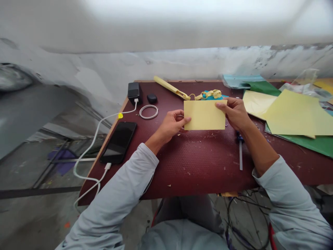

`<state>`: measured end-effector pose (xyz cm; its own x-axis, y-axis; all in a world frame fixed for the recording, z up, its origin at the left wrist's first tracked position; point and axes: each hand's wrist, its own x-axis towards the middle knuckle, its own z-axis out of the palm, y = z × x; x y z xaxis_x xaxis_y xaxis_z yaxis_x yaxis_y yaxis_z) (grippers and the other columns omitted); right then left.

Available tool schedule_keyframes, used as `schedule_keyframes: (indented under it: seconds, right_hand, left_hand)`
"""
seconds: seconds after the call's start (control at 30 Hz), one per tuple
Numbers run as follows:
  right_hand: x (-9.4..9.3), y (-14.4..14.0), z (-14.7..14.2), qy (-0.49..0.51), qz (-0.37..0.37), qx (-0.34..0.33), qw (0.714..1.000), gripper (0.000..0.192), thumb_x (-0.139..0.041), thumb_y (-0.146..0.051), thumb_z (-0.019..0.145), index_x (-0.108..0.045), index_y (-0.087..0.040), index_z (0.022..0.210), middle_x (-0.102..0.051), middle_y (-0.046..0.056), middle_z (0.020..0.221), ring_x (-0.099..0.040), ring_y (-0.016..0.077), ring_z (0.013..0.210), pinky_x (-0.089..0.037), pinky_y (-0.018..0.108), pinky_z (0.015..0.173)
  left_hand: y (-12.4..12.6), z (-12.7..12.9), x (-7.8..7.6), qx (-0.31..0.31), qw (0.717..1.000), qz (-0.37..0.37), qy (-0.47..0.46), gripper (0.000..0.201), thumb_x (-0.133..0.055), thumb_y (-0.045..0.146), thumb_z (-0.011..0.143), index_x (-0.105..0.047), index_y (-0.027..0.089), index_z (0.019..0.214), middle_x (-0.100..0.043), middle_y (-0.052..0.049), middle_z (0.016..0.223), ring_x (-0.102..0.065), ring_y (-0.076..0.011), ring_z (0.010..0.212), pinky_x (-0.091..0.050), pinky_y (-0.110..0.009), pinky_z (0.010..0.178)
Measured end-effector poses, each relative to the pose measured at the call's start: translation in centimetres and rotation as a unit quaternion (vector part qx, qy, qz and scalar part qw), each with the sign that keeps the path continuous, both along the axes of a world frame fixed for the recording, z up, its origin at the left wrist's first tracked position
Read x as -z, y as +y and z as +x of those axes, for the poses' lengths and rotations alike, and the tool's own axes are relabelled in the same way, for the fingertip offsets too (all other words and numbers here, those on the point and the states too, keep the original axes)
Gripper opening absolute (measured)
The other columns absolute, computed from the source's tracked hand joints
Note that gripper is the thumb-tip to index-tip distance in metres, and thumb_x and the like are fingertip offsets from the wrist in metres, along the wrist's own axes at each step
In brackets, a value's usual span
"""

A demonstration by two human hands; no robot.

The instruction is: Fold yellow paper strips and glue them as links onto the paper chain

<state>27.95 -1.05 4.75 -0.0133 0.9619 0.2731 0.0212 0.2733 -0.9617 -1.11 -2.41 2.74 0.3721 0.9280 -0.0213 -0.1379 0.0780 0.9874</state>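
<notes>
I hold a folded pale yellow paper rectangle (pixel 204 115) upright above the dark red table (pixel 203 163). My left hand (pixel 172 124) pinches its lower left edge. Gripping its upper right corner is my right hand (pixel 235 111). Just behind the paper lies a yellow paper chain (pixel 212 94) on a blue scrap, and a long yellow strip tool (pixel 170 87) runs diagonally to the back left.
A black phone (pixel 119 141) on a white cable (pixel 91 146) lies at the left edge, near a power bank (pixel 133 90), a small black case (pixel 152 98) and a coiled white cable (pixel 148 111). Yellow and green sheets (pixel 293 113) cover the right. A pen (pixel 240 152) lies under my right forearm.
</notes>
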Motion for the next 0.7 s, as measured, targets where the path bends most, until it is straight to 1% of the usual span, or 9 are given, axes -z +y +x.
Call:
schedule_keyframes:
  seconds: [0.03, 0.1, 0.13, 0.2, 0.27, 0.33, 0.43, 0.57, 0.7]
  right_hand:
    - [-0.1, 0.0, 0.0, 0.008, -0.005, -0.002, 1.0, 0.023, -0.097, -0.038, 0.085, -0.081, -0.022, 0.082, -0.077, 0.003, 0.084, -0.066, 0.0126, 0.07, -0.058, 0.027, 0.064]
    - [-0.2, -0.2, -0.1, 0.024, -0.022, -0.017, 0.999, 0.022, -0.097, -0.039, 0.086, -0.083, -0.023, 0.088, -0.08, 0.004, 0.09, -0.07, 0.0144, 0.074, -0.062, 0.029, 0.069]
    - [-0.3, -0.3, -0.1, 0.03, -0.034, -0.031, 0.998, 0.023, -0.097, -0.041, 0.085, -0.084, -0.023, 0.093, -0.081, 0.005, 0.094, -0.071, 0.0153, 0.076, -0.064, 0.029, 0.069]
    - [-0.4, -0.5, -0.1, 0.027, -0.075, -0.07, 0.994, 0.029, -0.097, -0.043, 0.084, -0.085, -0.023, 0.1, -0.08, 0.005, 0.095, -0.07, 0.0148, 0.072, -0.063, 0.028, 0.063]
    - [-0.5, -0.6, -0.2, 0.011, -0.114, -0.107, 0.988, 0.031, -0.099, -0.043, 0.082, -0.084, -0.021, 0.096, -0.077, 0.005, 0.086, -0.065, 0.0123, 0.064, -0.057, 0.025, 0.052]
    - [-0.4, -0.7, -0.2, -0.001, -0.124, -0.119, 0.985, 0.031, -0.101, -0.042, 0.081, -0.082, -0.018, 0.088, -0.071, 0.003, 0.076, -0.061, 0.0104, 0.058, -0.053, 0.023, 0.047]
    - [-0.4, -0.6, -0.2, 0.002, -0.094, -0.095, 0.991, 0.03, -0.101, -0.038, 0.081, -0.079, -0.018, 0.08, -0.07, 0.002, 0.073, -0.058, 0.0088, 0.056, -0.049, 0.022, 0.044]
    - [-0.6, -0.6, -0.3, 0.032, -0.077, -0.065, 0.994, 0.026, -0.1, -0.034, 0.082, -0.078, -0.019, 0.081, -0.068, 0.0, 0.072, -0.054, 0.0073, 0.052, -0.046, 0.023, 0.042]
    - [-0.5, -1.1, -1.0, 0.028, -0.099, -0.094, 0.99, 0.031, -0.101, -0.038, 0.079, -0.077, -0.018, 0.079, -0.07, 0.002, 0.071, -0.054, 0.0086, 0.052, -0.047, 0.025, 0.043]
  left_hand:
    - [0.0, 0.0, 0.0, 0.012, 1.0, 0.0, 0.004, 0.035, -0.09, 0.036, 0.086, -0.071, 0.015, 0.106, -0.08, -0.009, 0.097, -0.076, -0.0157, 0.075, -0.066, -0.025, 0.056]
    - [0.1, 0.0, 0.1, 0.008, 1.0, 0.004, 0.003, 0.038, -0.092, 0.037, 0.084, -0.071, 0.014, 0.107, -0.08, -0.009, 0.097, -0.076, -0.0151, 0.073, -0.065, -0.024, 0.054]
    - [0.2, 0.0, 0.2, -0.005, 1.0, 0.008, -0.003, 0.039, -0.093, 0.037, 0.084, -0.071, 0.014, 0.107, -0.08, -0.008, 0.098, -0.076, -0.015, 0.072, -0.065, -0.024, 0.053]
    - [0.3, 0.0, 0.2, -0.042, 0.999, 0.014, -0.02, 0.04, -0.093, 0.038, 0.083, -0.072, 0.015, 0.108, -0.08, -0.007, 0.099, -0.076, -0.0148, 0.073, -0.066, -0.025, 0.054]
    - [0.3, 0.0, 0.2, -0.075, 0.997, 0.014, -0.034, 0.042, -0.094, 0.04, 0.083, -0.072, 0.016, 0.109, -0.08, -0.006, 0.101, -0.076, -0.0144, 0.075, -0.067, -0.025, 0.056]
    - [0.2, 0.0, 0.1, -0.084, 0.995, 0.009, -0.043, 0.047, -0.095, 0.043, 0.082, -0.073, 0.016, 0.114, -0.081, -0.007, 0.104, -0.076, -0.0144, 0.076, -0.068, -0.025, 0.058]
    - [-0.1, 0.0, -0.1, -0.038, 0.998, -0.001, -0.04, 0.057, -0.097, 0.045, 0.081, -0.073, 0.015, 0.124, -0.083, -0.01, 0.109, -0.08, -0.0171, 0.076, -0.067, -0.025, 0.058]
    - [-0.4, 0.2, 0.2, 0.038, 0.999, -0.008, -0.014, 0.057, -0.101, 0.044, 0.076, -0.077, 0.011, 0.115, -0.084, -0.012, 0.1, -0.081, -0.0176, 0.072, -0.062, -0.022, 0.057]
    - [-0.5, 0.7, 0.6, 0.024, 0.999, 0.01, -0.028, 0.055, -0.102, 0.045, 0.075, -0.078, 0.011, 0.111, -0.084, -0.012, 0.097, -0.081, -0.0168, 0.073, -0.061, -0.021, 0.06]
